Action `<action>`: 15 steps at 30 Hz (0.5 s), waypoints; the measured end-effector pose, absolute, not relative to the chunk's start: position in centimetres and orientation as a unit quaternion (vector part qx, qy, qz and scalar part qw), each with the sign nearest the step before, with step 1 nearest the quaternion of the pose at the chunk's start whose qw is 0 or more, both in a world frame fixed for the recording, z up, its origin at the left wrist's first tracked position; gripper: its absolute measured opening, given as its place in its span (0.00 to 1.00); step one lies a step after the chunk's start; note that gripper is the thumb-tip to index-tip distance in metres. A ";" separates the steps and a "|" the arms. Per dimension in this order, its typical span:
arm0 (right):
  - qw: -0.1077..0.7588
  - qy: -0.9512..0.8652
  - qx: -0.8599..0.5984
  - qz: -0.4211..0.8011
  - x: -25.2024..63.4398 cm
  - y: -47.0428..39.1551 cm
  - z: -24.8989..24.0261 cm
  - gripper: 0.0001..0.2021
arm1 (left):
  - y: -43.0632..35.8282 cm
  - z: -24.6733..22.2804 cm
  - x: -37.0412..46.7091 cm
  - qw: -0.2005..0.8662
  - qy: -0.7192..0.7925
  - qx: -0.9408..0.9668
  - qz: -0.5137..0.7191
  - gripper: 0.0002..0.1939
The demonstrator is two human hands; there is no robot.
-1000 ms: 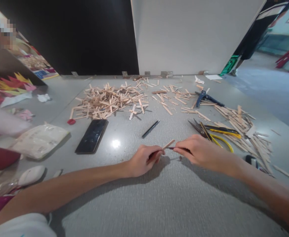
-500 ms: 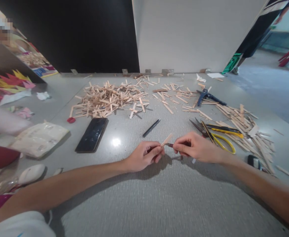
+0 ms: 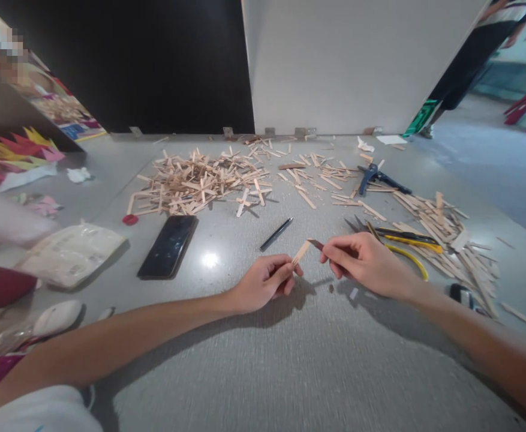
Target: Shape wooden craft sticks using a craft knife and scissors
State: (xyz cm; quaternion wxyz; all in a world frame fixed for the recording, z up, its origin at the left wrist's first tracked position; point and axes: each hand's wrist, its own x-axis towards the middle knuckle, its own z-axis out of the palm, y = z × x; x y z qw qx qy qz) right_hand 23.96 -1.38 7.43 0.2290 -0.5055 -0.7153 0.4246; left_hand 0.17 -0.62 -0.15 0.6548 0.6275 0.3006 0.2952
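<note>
Here, the left hand [image 3: 267, 282], fingers curled closed, pinches a pale wooden strip [image 3: 301, 252] upright at a slant; rightward, the right hand [image 3: 361, 261], likewise curled, grips a dark blade [image 3: 316, 244] near the strip's upper end.

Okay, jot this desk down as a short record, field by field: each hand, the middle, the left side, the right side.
left hand: bare left hand holding a flat pale wooden stick
right hand: bare right hand gripping a thin dark pointed piece
middle: slim black pen
left side: black rectangular phone, white computer mouse
right side: yellow-and-black cutter knife, dark blue-handled tool
</note>
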 end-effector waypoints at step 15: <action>0.082 -0.818 -0.543 0.170 24.1 -1.5 4.1 0.12 | -0.4 -0.5 0.1 0.650 0.298 0.626 0.311 0.29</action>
